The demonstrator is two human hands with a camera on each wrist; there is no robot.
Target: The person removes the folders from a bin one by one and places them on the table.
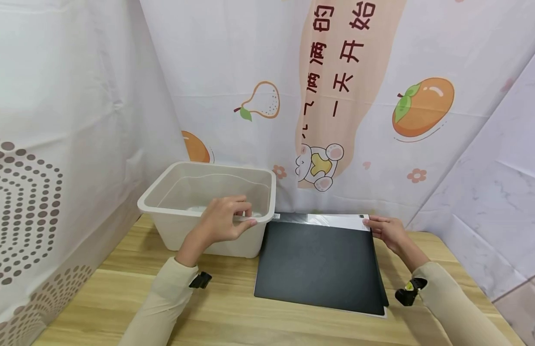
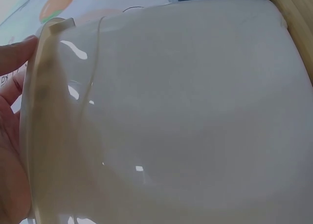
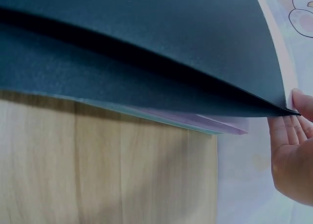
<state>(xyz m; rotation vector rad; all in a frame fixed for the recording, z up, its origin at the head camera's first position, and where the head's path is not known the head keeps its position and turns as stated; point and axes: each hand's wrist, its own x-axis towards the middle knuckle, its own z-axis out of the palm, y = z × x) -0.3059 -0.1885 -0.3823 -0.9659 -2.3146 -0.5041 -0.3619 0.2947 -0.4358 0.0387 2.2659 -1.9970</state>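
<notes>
A pale grey plastic bin (image 1: 233, 242) stands at the left, its top uncovered. My left hand (image 1: 224, 218) grips its front rim near the right corner; in the left wrist view the thumb and fingers lie on either side of the rim (image 2: 36, 111). Right of the bin lies a flat black folder-like sheet (image 1: 317, 264) with a white strip (image 1: 336, 221) along its far edge. My right hand (image 1: 388, 233) pinches its far right corner, thumb on top and fingers beneath. Pink and pale green sheets (image 3: 225, 123) show under the black layers (image 3: 161, 18) in the right wrist view.
Everything rests on a wood-grain table (image 1: 233, 312). A white curtain (image 1: 233, 57) printed with fruit and characters hangs right behind the bin and the sheets, with more cloth at the left and right sides. Each wrist carries a small black camera.
</notes>
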